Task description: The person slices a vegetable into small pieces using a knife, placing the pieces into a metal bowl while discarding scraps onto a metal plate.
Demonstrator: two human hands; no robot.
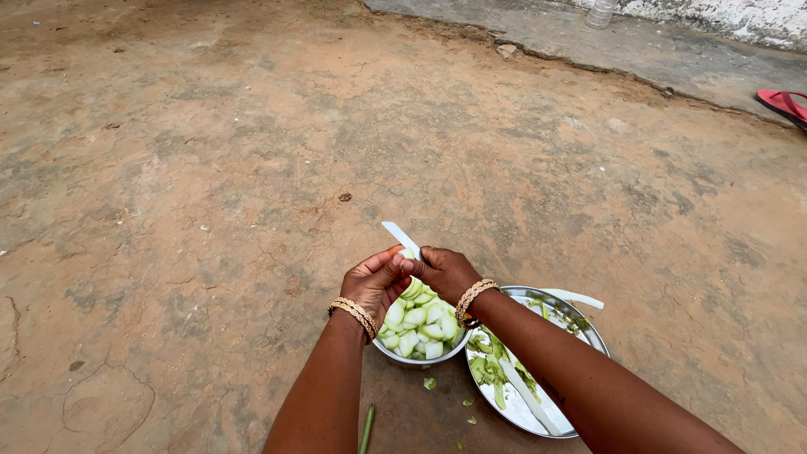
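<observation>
My left hand (pixel 371 281) and my right hand (pixel 447 271) meet above a small steel bowl (pixel 418 357) full of pale green vegetable slices (pixel 418 326). The right hand grips a knife whose white blade (pixel 400 237) points up and to the left. The left hand pinches a small piece of the vegetable (pixel 408 254) against the blade; most of that piece is hidden by my fingers. Gold bangles ring both wrists.
A steel plate (pixel 582 326) with green peelings (pixel 492 366) and a white peeler (pixel 530 395) lies right of the bowl. Scraps and a green strip (pixel 367 427) lie on the earthen ground. A red sandal (pixel 783 104) and a plastic bottle (pixel 601 13) are far right.
</observation>
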